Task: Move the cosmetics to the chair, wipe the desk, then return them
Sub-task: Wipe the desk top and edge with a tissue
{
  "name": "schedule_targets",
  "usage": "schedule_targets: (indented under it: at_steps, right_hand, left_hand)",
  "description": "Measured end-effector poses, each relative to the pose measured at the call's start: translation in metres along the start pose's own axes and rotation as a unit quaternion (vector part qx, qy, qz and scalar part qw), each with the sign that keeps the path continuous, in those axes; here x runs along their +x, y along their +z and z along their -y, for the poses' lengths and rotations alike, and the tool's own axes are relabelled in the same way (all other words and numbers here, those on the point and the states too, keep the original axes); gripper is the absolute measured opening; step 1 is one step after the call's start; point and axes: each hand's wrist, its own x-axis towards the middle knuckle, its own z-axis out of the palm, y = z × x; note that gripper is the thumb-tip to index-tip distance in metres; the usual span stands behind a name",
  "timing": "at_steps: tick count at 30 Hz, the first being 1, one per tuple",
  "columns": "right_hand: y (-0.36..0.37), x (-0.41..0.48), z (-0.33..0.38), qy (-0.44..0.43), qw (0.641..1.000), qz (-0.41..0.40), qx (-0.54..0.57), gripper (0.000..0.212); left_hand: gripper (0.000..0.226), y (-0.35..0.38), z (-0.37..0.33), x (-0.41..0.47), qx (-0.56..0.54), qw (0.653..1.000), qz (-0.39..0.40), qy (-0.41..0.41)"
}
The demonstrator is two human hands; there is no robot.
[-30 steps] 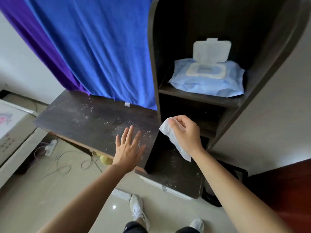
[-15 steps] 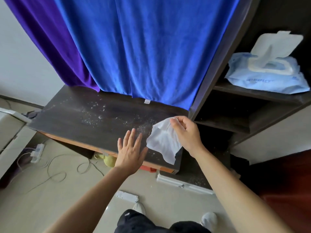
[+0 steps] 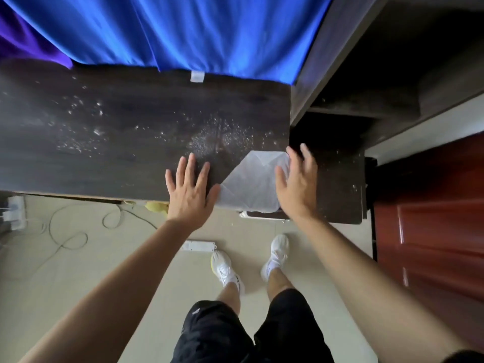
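The dark wooden desk [image 3: 104, 153] is strewn with white powder specks, thickest near its right front. A white wet wipe [image 3: 248, 184] lies unfolded on the desk's right front corner and hangs over the front edge. My right hand [image 3: 298, 184] rests flat on the wipe's right edge, fingers stretched out, thumb pressing on the cloth. My left hand [image 3: 190, 191] lies flat on the desk's front edge with fingers spread, its thumb touching the wipe's left edge. No cosmetics or chair are in view.
A blue curtain [image 3: 209, 30] hangs along the desk's back. A dark shelf unit [image 3: 366, 74] stands at the right, with a lower dusty shelf [image 3: 337, 184] beside my right hand. On the floor lie a power strip [image 3: 199, 245] and cables [image 3: 65, 231]. A red door [image 3: 432, 218] is at the right.
My right hand brought the pinched wipe down from in front of the shelf and spread it on the desk corner. My view tilted down; the wipe pack is out of sight.
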Motion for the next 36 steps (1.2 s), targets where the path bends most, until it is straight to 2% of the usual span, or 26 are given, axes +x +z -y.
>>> schedule_targets:
  at_steps: [2,5,7,12,17,20,24,28,31,36]
  right_hand:
    - [0.015,-0.022,0.012,-0.06,0.997,-0.003,-0.047,0.054]
    - [0.041,-0.036,0.03,-0.015,0.989,0.109,-0.098,0.073]
    - [0.054,-0.03,0.03,-0.017,0.979,0.138,-0.152,0.081]
    - [0.064,0.037,0.015,-0.096,0.962,0.14,-0.212,0.086]
    - [0.075,0.117,0.016,-0.096,0.959,0.134,-0.229,0.086]
    - [0.073,0.105,0.016,-0.105,0.959,0.132,-0.228,0.085]
    - [0.055,0.035,0.001,-0.156,0.956,0.128,-0.213,0.079]
    - [0.039,0.0,-0.02,-0.182,0.946,0.157,-0.217,0.079]
    - [0.041,0.022,-0.016,-0.18,0.944,0.162,-0.223,0.082]
    - [0.068,0.107,0.015,-0.147,0.938,0.189,-0.252,0.088]
  left_hand:
    - [0.063,0.003,0.005,0.013,0.019,1.0,-0.018,0.006]
    - [0.068,0.007,0.014,0.03,0.046,0.998,-0.035,0.009]
    - [0.073,0.013,0.018,0.033,0.052,0.997,-0.05,0.018]
    - [0.078,0.017,0.021,0.034,0.041,0.995,-0.087,0.003]
    - [0.077,0.021,0.022,0.034,0.058,0.994,-0.094,0.007]
    - [0.076,0.02,0.02,0.035,0.066,0.993,-0.094,0.007]
    - [0.079,0.02,0.019,0.035,0.06,0.993,-0.097,0.008]
    - [0.08,0.021,0.019,0.035,0.061,0.993,-0.101,0.008]
    - [0.081,0.023,0.019,0.035,0.053,0.993,-0.107,0.011]
    - [0.082,0.024,0.019,0.034,0.054,0.992,-0.118,0.003]
